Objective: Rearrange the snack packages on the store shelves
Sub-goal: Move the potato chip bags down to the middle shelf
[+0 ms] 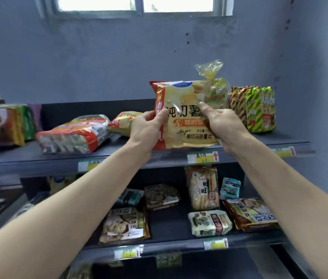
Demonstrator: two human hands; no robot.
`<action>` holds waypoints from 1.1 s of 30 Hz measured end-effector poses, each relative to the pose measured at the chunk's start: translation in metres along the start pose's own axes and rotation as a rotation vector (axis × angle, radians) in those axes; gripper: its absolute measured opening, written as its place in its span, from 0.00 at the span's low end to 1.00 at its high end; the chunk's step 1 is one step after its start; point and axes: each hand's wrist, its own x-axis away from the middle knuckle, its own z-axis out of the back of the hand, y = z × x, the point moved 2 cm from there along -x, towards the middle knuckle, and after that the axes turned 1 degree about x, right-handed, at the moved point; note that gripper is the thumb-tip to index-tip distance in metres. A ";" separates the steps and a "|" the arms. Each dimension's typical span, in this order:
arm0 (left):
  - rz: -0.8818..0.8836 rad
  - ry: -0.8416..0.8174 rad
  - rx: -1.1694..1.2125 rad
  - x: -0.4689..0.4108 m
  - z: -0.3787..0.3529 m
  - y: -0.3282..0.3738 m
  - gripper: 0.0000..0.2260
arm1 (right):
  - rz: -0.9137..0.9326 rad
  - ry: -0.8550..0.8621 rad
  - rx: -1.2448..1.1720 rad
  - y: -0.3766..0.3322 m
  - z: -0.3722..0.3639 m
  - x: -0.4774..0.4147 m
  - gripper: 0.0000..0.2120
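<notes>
While you hold the yellow chip bag (185, 117) upright at the front edge of the upper shelf (130, 158), the job looks only partly done. Your left hand (149, 127) pinches the bag's red left edge, thumb on the front and fingers behind; your right hand (225, 125) closes on its right side, forefinger stretched across the print. Both grips are shut on this one bag, which sits at about twelve o'clock from you, its bottom seam at or just above the shelf lip; I cannot tell whether it rests there.

At ten o'clock a second chip bag (122, 123) lies flat, and a clear-wrapped red pack (72, 135) lies on its side beside it, so that stretch seems unsorted. Further left, at nine o'clock, a few bags (8, 125) lean together. At two o'clock the striped green packs (259, 109) stand upright and tidy, with a clear yellow bag (215, 87) just behind the one you hold.

On the lower shelf (159, 248), the cookie and cracker packs (203, 188) lie scattered with gaps between them, likely awaiting straightening.
</notes>
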 end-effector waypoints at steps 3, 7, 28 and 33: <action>0.007 0.072 -0.038 0.024 0.075 0.005 0.11 | -0.037 -0.161 -0.029 -0.007 -0.063 0.030 0.15; 0.070 0.156 -0.088 0.060 0.186 0.006 0.06 | -0.092 -0.358 0.010 -0.006 -0.155 0.069 0.15; 0.499 0.270 -0.360 0.142 0.454 -0.101 0.07 | -0.295 -0.936 0.352 0.130 -0.407 0.151 0.16; 0.504 0.325 -0.414 0.104 0.467 -0.121 0.07 | -0.343 -0.979 0.299 0.151 -0.433 0.121 0.13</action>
